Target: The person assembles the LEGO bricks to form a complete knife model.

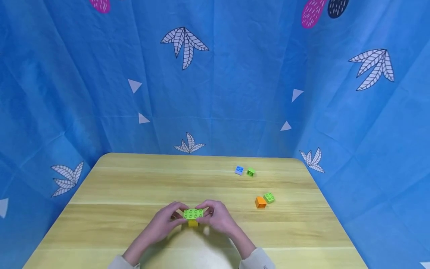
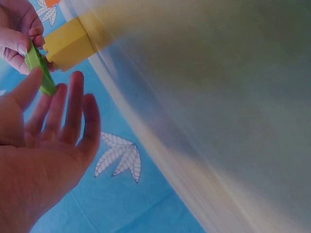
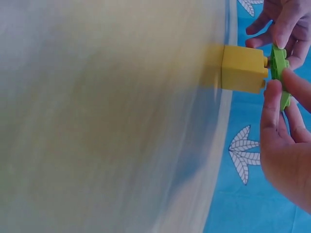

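In the head view a flat green toy building brick [image 1: 193, 214] with several studs is held level between both hands. The left hand [image 1: 162, 223] pinches its left end and the right hand [image 1: 220, 218] pinches its right end. Directly below it a yellow building block [image 1: 193, 223] stands on the table, mostly covered from above. From the right wrist camera, the yellow block [image 3: 244, 69] has its studs facing the underside of the green brick [image 3: 279, 68], with a narrow gap between them. The left wrist view shows the thumb and fingertips on the green brick's [image 2: 41, 73] edges.
On the wooden table [image 1: 134, 179], right of the hands, an orange sloped brick [image 1: 260, 202] lies beside a green studded brick [image 1: 269, 197]. Farther back are a blue brick [image 1: 239, 170] and a small green brick [image 1: 251, 172]. A blue patterned cloth [image 1: 218, 93] hangs around the table.
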`<state>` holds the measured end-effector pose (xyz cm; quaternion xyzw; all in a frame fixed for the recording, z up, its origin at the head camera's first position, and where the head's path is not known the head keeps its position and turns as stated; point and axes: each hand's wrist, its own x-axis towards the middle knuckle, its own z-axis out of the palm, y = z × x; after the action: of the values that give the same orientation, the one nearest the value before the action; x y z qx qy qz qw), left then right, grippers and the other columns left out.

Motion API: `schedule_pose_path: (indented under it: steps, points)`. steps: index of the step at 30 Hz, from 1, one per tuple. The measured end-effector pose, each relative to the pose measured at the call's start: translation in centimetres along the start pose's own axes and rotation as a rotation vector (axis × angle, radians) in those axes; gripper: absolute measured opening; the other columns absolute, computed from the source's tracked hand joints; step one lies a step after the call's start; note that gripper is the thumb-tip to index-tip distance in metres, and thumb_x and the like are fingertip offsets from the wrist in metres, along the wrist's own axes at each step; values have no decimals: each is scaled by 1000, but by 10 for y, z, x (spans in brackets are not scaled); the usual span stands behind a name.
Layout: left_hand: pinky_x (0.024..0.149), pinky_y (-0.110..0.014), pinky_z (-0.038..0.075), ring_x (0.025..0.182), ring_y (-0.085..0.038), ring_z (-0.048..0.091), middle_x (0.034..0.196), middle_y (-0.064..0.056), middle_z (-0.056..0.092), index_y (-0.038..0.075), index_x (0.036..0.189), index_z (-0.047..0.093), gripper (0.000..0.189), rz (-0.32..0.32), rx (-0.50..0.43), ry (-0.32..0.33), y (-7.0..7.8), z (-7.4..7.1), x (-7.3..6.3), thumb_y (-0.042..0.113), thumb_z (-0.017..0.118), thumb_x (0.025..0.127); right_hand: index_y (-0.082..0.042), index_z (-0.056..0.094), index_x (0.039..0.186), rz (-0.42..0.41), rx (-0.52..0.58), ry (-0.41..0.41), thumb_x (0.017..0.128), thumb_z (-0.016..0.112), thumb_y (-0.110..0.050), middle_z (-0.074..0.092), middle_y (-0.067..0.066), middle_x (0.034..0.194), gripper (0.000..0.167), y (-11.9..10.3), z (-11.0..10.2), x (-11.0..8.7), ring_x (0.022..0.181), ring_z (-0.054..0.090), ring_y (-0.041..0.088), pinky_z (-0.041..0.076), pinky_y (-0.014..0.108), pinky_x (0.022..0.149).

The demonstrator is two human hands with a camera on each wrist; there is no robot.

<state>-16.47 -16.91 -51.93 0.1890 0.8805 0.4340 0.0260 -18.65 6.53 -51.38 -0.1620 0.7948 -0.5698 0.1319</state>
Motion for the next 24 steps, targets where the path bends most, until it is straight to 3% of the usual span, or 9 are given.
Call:
schedule_pose_path:
  steps: [16, 24]
  points:
    - [82, -21, 59, 99, -24, 74, 120, -7, 67, 12, 124, 65, 29, 2, -76, -78, -4, 1, 3, 13, 72, 96, -6, 73, 110, 41, -10, 26, 80, 84, -1, 71, 10, 94, 32, 1, 4, -3, 82, 66, 19, 55, 24, 69]
    - [81, -23, 60, 100, -23, 72, 124, -10, 66, 6, 138, 60, 39, -11, -91, -145, -2, 2, 4, 16, 67, 101, -4, 72, 110, 59, 6, 21, 81, 83, 0, 71, 11, 98, 32, 1, 4, -5, 83, 66, 19, 57, 27, 72]
